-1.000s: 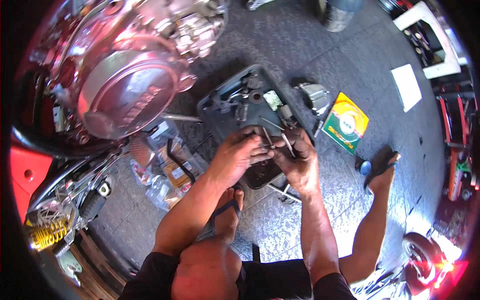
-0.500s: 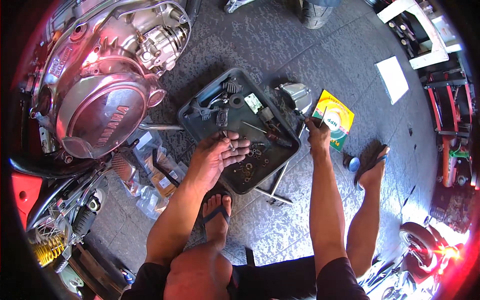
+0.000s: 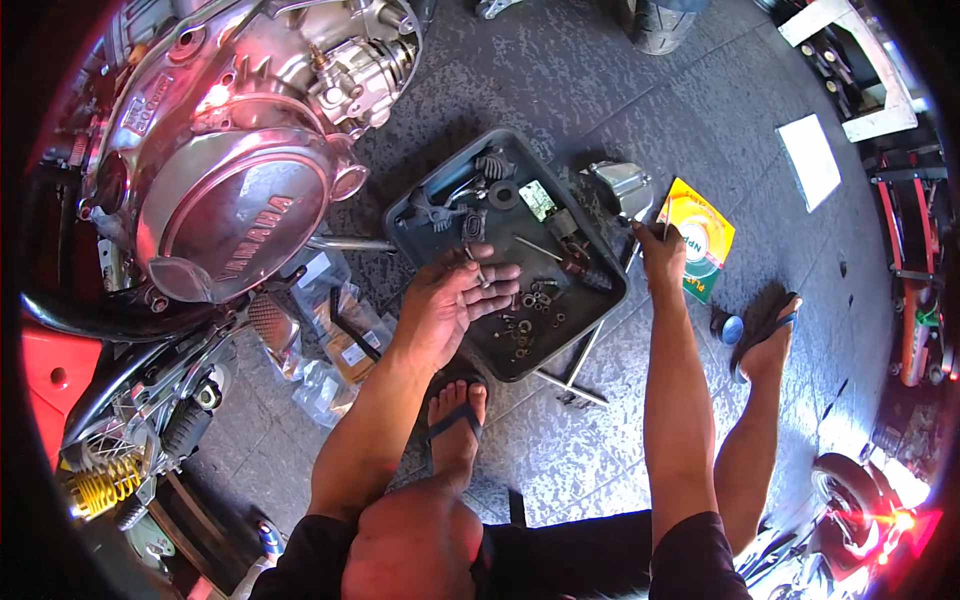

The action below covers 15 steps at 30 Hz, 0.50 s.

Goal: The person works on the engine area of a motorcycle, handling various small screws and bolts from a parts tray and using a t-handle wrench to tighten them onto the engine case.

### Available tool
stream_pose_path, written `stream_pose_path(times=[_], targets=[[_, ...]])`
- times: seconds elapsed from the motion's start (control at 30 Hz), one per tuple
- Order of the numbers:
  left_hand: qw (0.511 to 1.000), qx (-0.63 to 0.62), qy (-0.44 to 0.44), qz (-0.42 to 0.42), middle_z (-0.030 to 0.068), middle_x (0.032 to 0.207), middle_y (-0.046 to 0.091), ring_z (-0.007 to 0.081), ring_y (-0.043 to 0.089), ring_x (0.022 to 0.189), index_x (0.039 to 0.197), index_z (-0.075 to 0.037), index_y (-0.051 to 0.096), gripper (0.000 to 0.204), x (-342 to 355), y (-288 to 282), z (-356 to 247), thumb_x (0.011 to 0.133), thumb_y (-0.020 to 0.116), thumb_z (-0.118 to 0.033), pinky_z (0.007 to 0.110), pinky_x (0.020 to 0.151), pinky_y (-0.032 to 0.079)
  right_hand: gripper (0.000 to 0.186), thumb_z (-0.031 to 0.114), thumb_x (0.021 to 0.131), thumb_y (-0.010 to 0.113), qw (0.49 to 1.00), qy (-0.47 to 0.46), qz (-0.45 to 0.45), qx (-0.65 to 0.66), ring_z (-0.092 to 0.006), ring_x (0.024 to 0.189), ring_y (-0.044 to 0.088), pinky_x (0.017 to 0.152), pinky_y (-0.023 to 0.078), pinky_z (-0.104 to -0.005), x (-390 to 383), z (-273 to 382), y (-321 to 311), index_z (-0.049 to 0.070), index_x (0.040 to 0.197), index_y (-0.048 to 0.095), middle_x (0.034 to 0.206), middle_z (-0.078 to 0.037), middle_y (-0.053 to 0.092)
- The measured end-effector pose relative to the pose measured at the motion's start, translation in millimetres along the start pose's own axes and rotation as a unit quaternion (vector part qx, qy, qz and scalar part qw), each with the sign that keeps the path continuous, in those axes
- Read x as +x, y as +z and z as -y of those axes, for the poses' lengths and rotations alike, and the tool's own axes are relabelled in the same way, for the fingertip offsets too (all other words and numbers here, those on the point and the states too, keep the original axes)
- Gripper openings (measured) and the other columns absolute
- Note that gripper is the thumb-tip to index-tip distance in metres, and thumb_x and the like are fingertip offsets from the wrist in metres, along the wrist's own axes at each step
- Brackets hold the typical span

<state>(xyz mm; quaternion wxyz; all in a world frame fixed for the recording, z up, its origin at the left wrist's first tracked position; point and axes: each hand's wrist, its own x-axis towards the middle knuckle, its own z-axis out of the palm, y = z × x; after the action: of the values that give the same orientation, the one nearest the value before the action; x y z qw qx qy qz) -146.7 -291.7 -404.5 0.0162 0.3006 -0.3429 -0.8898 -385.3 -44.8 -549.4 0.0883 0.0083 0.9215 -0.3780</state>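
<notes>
My left hand [image 3: 440, 305] is palm up over the near left side of a black tray [image 3: 397, 228], fingers partly curled. A small metal bolt [image 3: 480, 276] rests against its fingers, with the thumb beside it. To the right of the tray, my right hand [image 3: 663, 257] is closed on a thin metal rod [image 3: 668, 213] pointing away from me; its other end is hidden in the grip. Inside the tray lie a screwdriver [image 3: 541, 248], a dark ring [image 3: 504, 194], several small nuts and washers [image 3: 524, 327] and other metal parts.
A motorcycle engine [image 3: 235, 215] fills the left. Plastic bags of parts [image 3: 330, 385] lie below it. Right of the tray are a metal cover [image 3: 625, 187], a yellow-green packet [image 3: 700, 225], a small blue-topped can [image 3: 730, 327] and white paper [image 3: 810, 163]. A T-handle wrench [image 3: 585, 355] lies by the tray.
The whole view has shifted, so things sit farther right in the picture. The left hand's fingers have spread slightly around the bolt; the right hand keeps hold of the thin rod.
</notes>
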Motion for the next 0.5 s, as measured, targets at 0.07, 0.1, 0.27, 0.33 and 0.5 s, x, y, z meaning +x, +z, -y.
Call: stream_pose_path(times=[0.07, 0.1, 0.27, 0.33, 0.5], targets=[[1.0, 0.004, 0.019, -0.022, 0.0212, 0.112, 0.066, 0.0305, 0.066, 0.102, 0.122, -0.008, 0.055, 0.03, -3, -12, -2, 0.095, 0.054, -0.022, 0.044, 0.095, 0.051, 0.045, 0.039, 0.084, 0.07, 0.999, 0.034, 0.008, -0.02, -0.0353, 0.077, 0.068, 0.071, 0.048, -0.0432, -25, 13, -11, -0.006, 0.091, 0.066, 0.079, -0.022, 0.068], [0.999, 0.009, 0.028, -0.031, 0.0208, 0.112, 0.066, 0.03, 0.066, 0.102, 0.123, -0.009, 0.054, 0.031, -1, -16, -3, 0.095, 0.053, -0.022, 0.044, 0.095, 0.05, 0.044, 0.038, 0.085, 0.068, 0.999, 0.044, -0.019, -0.001, -0.0354, 0.077, 0.068, 0.072, 0.049, -0.0436, -34, -9, -6, -0.006, 0.092, 0.066, 0.079, -0.023, 0.067], [0.997, 0.017, 0.047, -0.055, 0.0204, 0.112, 0.066, 0.0289, 0.066, 0.101, 0.125, -0.011, 0.052, 0.032, 4, -31, -4, 0.095, 0.052, -0.023, 0.043, 0.094, 0.05, 0.038, 0.034, 0.089, 0.063, 0.982, 0.184, 0.015, -0.033, -0.035, 0.082, 0.068, 0.077, 0.05, -0.0446, -105, -34, -16, -0.002, 0.097, 0.068, 0.087, -0.022, 0.069], [0.997, 0.007, 0.044, -0.058, 0.0197, 0.11, 0.067, 0.0286, 0.066, 0.1, 0.122, -0.011, 0.053, 0.028, 5, -34, -3, 0.096, 0.052, -0.024, 0.042, 0.093, 0.05, 0.034, 0.03, 0.087, 0.065, 0.982, 0.169, -0.005, -0.081, -0.0338, 0.082, 0.068, 0.077, 0.051, -0.044, -125, -29, -25, -0.001, 0.098, 0.068, 0.09, -0.02, 0.069], [0.996, 0.016, 0.04, -0.079, 0.0205, 0.111, 0.067, 0.0293, 0.067, 0.1, 0.117, -0.01, 0.054, 0.026, 5, -39, 1, 0.098, 0.053, -0.027, 0.041, 0.092, 0.052, 0.024, 0.019, 0.083, 0.069, 0.979, 0.008, -0.149, -0.136, -0.0316, 0.081, 0.069, 0.074, 0.053, -0.0412, -135, -37, -20, 0.001, 0.099, 0.068, 0.092, -0.017, 0.068]])
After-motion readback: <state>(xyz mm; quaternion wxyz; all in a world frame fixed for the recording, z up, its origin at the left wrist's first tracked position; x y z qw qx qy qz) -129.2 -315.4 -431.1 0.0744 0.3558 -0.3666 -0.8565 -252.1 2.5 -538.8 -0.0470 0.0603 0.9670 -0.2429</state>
